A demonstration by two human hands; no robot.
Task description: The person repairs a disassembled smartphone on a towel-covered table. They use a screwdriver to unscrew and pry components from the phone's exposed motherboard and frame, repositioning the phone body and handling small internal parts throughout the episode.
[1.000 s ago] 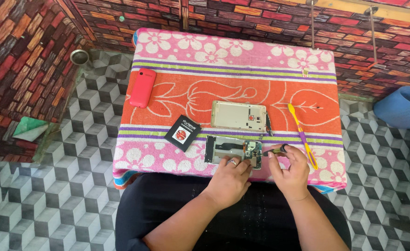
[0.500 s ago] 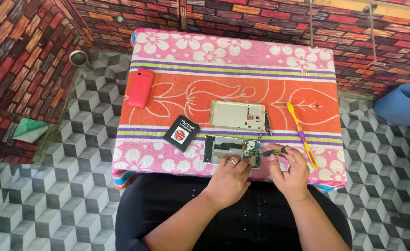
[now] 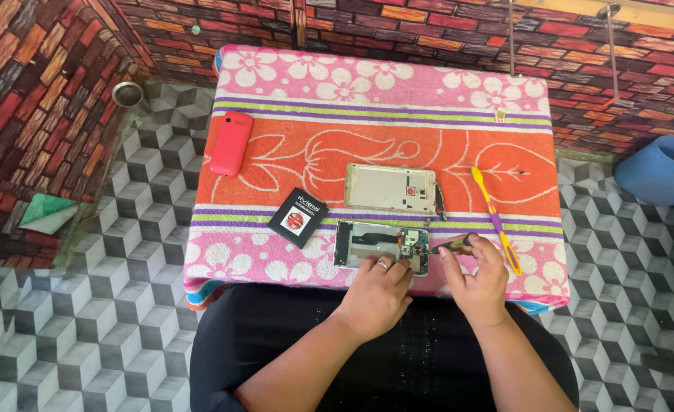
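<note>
Home repair spot, towel-covered table (image 3: 383, 114), brick-pattern walls (image 3: 444, 23)

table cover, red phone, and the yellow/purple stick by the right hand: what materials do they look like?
Table cover: looks like woven terry cloth, matte; soft floral print, and its edge drapes over the table.
Red phone: likely moulded plastic, smooth with a slight sheen and rounded corners.
Yellow and purple stick: probably plastic, uniform bright colour, thin and straight; too small to be sure. It lies beside the right hand.

Your left hand (image 3: 379, 294) lies palm down, fingers curled forward; your right hand (image 3: 478, 282) pinches with its fingertips, forearms converging.
</note>
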